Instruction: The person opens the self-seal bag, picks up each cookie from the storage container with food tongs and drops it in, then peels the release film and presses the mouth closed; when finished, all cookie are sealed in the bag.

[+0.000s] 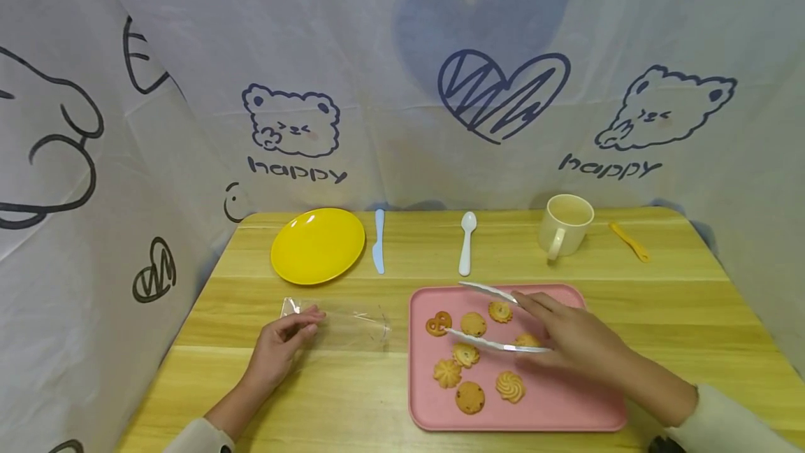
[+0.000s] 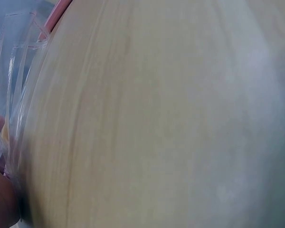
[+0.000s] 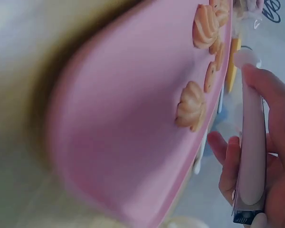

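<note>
My left hand (image 1: 277, 349) pinches the left end of a clear plastic bag (image 1: 355, 327) left of the pink tray. In the left wrist view the bag (image 2: 14, 61) stands up crinkled beside a fingertip. White tongs (image 1: 497, 344) are in my right hand (image 1: 575, 334), gripped between thumb and fingers, their two arms spread over the tray (image 1: 566, 407). Under and around the arms lie several cookies, among them a pretzel-shaped cookie (image 1: 438, 324), a swirled cookie (image 1: 510, 386) and a round cookie (image 1: 469, 398). One cookie is partly hidden by the right hand.
Along the back of the wooden table (image 1: 352, 404) are a yellow plate (image 1: 317, 247), a light blue knife (image 1: 379, 243), a white spoon (image 1: 467, 243), a cream mug (image 1: 569, 226) and a small orange-yellow utensil (image 1: 629, 242). A printed cloth (image 1: 377, 54) hangs behind.
</note>
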The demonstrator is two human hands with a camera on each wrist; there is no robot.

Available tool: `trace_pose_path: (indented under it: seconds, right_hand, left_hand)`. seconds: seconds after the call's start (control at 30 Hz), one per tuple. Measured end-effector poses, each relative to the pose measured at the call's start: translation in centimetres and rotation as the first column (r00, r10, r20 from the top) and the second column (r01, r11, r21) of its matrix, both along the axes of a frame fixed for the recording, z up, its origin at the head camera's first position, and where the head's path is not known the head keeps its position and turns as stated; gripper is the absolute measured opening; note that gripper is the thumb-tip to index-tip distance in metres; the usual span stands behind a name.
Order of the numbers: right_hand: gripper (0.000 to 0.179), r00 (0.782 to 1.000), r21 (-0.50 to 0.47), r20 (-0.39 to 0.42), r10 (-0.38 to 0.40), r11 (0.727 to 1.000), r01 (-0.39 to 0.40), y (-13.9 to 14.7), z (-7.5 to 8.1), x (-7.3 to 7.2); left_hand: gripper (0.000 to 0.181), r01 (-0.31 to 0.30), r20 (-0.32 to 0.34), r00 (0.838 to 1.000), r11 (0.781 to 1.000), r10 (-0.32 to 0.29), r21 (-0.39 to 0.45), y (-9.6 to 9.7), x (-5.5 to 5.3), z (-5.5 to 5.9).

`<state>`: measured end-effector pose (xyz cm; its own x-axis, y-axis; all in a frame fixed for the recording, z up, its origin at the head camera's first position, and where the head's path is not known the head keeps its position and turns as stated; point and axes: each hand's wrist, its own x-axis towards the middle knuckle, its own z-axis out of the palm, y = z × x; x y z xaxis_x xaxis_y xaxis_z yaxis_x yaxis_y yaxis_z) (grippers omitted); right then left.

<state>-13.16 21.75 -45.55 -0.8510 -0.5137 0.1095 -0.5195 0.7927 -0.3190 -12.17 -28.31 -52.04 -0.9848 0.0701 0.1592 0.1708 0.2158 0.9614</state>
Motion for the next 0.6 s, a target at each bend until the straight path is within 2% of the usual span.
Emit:
trace_pose_path:
  seconds: [0.23, 0.4, 0.6]
  right_hand:
    - [0.088, 0.996, 0.003, 0.034, 0.088, 0.996, -0.088, -1.9, 0.6, -1.1]
    - [0.081, 0.992, 0.044, 0.046, 0.116, 0.992, -0.118, -2.7, 0.9, -2.1]
    - [0.078, 0.983, 0.068, 0.139, 0.123, 0.989, -0.133, -3.3, 1.5, -2.9]
  left_hand:
    - [0.02, 0.001, 0.002, 1.0, 1.0, -0.001, 0.002, -0.1, 0.0, -0.1]
    - [0.02, 0.003, 0.001, 1.0, 1.0, -0.003, 0.003, 0.0, 0.0, 0.0]
    - [0.02, 0.007, 0.001, 1.0, 1.0, -0.007, 0.002, -0.1, 0.0, -0.1]
